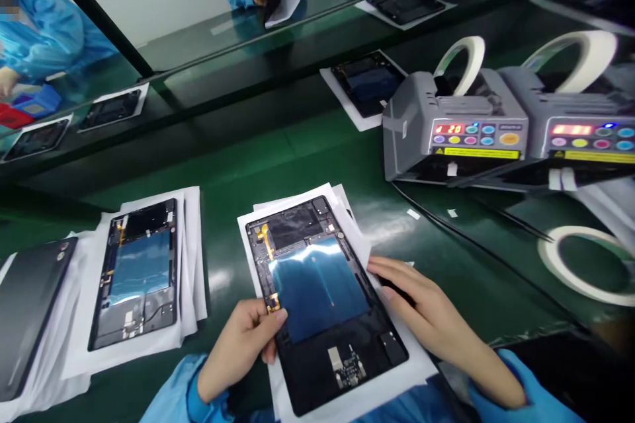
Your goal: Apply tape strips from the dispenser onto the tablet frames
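Note:
An opened tablet (317, 304) with a blue battery panel and bare circuit parts lies on white sheets (248, 225) right in front of me. My left hand (243, 344) grips its left edge, thumb pressed on the frame beside an orange flex cable. At the tablet's right edge rests my right hand (426, 317), its fingers curled under the edge and the sheets. Both sleeves are light blue.
A second opened tablet (136, 274) lies on white sheets to the left, a closed dark tablet (30, 310) beyond it. Two grey tape dispensers (456, 125) stand at the right, a tape roll (585, 264) below them. Other tablets and blue-clad people line the far belts.

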`<state>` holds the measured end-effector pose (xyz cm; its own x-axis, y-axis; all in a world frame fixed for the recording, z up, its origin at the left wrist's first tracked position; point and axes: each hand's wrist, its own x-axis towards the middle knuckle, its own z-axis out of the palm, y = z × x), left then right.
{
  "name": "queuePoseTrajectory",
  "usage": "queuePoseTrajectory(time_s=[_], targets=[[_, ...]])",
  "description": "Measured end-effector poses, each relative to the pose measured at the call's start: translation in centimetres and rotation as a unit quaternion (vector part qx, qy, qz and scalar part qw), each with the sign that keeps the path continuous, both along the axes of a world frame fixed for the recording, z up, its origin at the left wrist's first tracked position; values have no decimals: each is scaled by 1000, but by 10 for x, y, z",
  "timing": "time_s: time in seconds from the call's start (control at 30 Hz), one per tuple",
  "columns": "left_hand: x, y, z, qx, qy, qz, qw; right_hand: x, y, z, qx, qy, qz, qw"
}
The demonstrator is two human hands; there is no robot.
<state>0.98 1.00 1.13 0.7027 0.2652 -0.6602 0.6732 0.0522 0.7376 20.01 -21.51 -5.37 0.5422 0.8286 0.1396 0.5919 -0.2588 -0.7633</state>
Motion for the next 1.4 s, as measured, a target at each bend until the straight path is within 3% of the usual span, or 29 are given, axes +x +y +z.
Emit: queuePoseTrajectory(time_s=[0.17, 0.27, 0.37, 0.43, 0.5, 0.57, 0.63, 0.77, 1.0, 1.1, 1.3, 1.4], targets=[[-1, 4, -2, 9, 14, 31, 999, 10, 11, 11, -29, 32, -8, 999], [-4, 10, -2, 30, 25, -4, 999, 21, 25, 24, -74, 60, 9, 995], [-4, 19, 1, 148, 37, -61, 986, 28, 38, 30, -112, 66, 22, 991], [4, 27, 7, 315, 16, -80, 946, 31, 45, 31, -119, 66, 23, 990], [22, 37, 12, 479, -47, -88, 872, 35, 50, 31, -114, 56, 23, 992], [50, 49, 16, 561, -118, -124, 810, 42, 56, 32, -108, 38, 30, 993], [80, 62, 15, 591, -103, -187, 778, 51, 65, 34, -106, 20, 39, 993], [119, 83, 14, 535, -101, -295, 785, 65, 86, 36, -114, 40, 46, 992], [117, 90, 17, 522, -110, -300, 791, 71, 103, 25, -93, 71, 40, 992], [112, 86, 31, 531, -130, -276, 790, 71, 104, 23, -87, 79, 28, 993], [93, 83, 73, 542, -172, -155, 808, 75, 115, 27, -45, 95, -2, 994], [92, 82, 79, 540, -160, -139, 815, 74, 130, 28, -21, 102, -21, 994]])
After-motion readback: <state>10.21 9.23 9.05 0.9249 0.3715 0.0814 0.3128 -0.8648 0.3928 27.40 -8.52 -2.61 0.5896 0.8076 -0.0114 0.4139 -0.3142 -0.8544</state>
